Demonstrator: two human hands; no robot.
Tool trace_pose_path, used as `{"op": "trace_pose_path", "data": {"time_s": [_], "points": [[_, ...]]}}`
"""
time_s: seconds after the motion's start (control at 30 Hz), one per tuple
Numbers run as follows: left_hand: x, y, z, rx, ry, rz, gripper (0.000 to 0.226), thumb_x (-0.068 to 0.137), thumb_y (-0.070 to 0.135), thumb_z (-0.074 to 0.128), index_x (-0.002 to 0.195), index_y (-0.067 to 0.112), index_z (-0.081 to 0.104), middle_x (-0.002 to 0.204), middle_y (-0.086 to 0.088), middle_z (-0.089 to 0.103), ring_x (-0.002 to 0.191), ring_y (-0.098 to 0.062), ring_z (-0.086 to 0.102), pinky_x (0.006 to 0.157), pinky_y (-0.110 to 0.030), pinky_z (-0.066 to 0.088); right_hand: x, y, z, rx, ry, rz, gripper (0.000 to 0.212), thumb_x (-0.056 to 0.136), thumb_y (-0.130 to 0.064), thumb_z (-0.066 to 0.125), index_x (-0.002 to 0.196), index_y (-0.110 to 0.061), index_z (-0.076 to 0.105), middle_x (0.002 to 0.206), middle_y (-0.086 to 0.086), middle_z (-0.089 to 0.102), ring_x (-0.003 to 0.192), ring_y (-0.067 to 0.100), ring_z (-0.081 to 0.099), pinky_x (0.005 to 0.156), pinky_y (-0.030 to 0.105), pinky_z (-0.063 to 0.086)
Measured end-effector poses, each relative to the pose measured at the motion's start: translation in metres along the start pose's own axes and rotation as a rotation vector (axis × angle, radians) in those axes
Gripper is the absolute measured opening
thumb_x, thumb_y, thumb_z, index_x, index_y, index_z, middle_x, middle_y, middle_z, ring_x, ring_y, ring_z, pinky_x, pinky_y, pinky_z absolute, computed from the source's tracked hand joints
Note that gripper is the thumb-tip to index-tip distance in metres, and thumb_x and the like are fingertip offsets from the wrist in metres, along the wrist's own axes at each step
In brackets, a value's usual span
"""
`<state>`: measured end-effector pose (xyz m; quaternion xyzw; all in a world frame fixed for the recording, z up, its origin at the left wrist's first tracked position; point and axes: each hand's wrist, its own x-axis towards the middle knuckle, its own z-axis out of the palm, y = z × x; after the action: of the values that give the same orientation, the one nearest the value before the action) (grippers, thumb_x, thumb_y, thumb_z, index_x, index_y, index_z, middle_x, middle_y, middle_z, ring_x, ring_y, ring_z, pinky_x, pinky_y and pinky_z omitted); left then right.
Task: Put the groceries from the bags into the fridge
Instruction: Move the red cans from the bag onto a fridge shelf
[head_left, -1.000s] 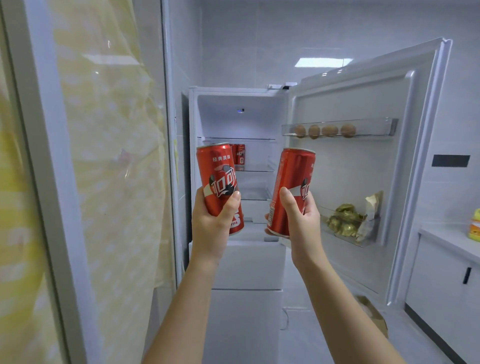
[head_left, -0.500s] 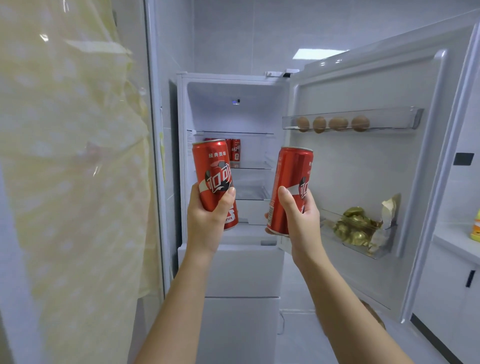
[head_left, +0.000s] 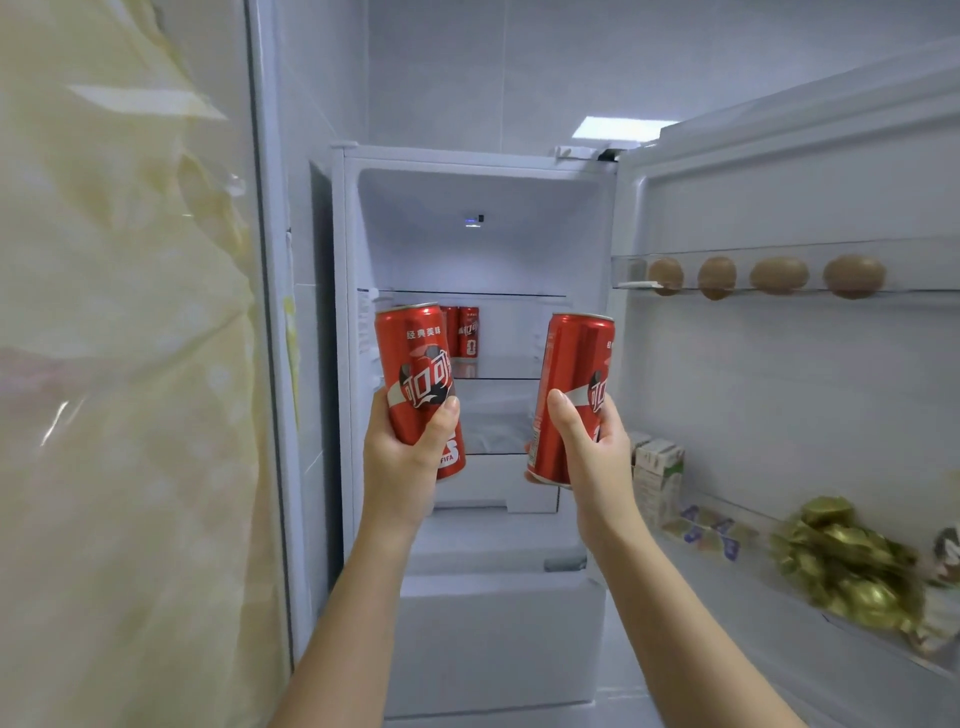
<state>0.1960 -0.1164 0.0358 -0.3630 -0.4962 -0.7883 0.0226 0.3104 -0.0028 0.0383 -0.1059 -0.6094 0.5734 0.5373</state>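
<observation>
Now, left hand: fingers and thumb wrapped round the lower half of the left can, a red cola can held nearly upright in front of the open compartment; same grip as half a second ago.
Right hand: curled round the right can, thumb across its front, top leaning slightly right; grip also unchanged.
Gap between cans: well apart, as before, both raised at shelf height and neither set down yet.
Fridge: fills more of the view than earlier, as the camera has come closer.
Shelved cans: two red cans stand at the back of a glass shelf, just behind the left can's top.
Door: swung open on the right and nearer than before.
Upper door rack: four eggs in a row.
Lower door rack: gold-wrapped pieces, plus small cartons newly in view beside the right wrist.
Left edge: glass panel with pale yellow fabric behind it.
Counter on the right: gone from view since the earlier frame.
</observation>
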Motion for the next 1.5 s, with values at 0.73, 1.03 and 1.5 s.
{"op": "trace_pose_path", "data": {"time_s": [0.73, 1.03, 1.5], "points": [[0.142, -0.139, 0.036, 0.104, -0.01, -0.108, 0.042, 0.071, 0.059, 0.057, 0.108, 0.04, 0.049, 0.111, 0.006, 0.064, 0.1, -0.024, 0.068, 0.084, -0.038, 0.058, 0.167, 0.146, 0.032, 0.015, 0.002, 0.08, 0.052, 0.073, -0.063, 0.067, 0.12, -0.042, 0.053, 0.115, -0.008, 0.066, 0.106, 0.015, 0.066, 0.092, 0.049, 0.055], [0.209, -0.192, 0.075, 0.18, 0.026, -0.065, 0.04, 0.086, 0.041, 0.061, 0.12, 0.038, 0.042, 0.111, 0.02, 0.057, 0.101, 0.0, 0.06, 0.073, -0.013, 0.049, 0.256, 0.196, 0.042, 0.028, -0.021, 0.071, 0.037, 0.092, -0.038, 0.062, 0.121, -0.045, 0.041, 0.111, -0.025, 0.056, 0.102, -0.001, 0.058, 0.098, 0.036, 0.048], [0.326, -0.269, 0.087, 0.396, -0.059, 0.006, 0.059, 0.078, 0.025, 0.08, 0.125, 0.03, 0.046, 0.104, 0.019, 0.062, 0.096, 0.002, 0.062, 0.083, -0.015, 0.05, 0.349, 0.25, 0.069, -0.224, 0.013, -0.033, 0.07, 0.091, -0.009, 0.063, 0.147, -0.02, 0.023, 0.119, -0.01, 0.053, 0.093, -0.011, 0.056, 0.064, 0.001, 0.045]]}}
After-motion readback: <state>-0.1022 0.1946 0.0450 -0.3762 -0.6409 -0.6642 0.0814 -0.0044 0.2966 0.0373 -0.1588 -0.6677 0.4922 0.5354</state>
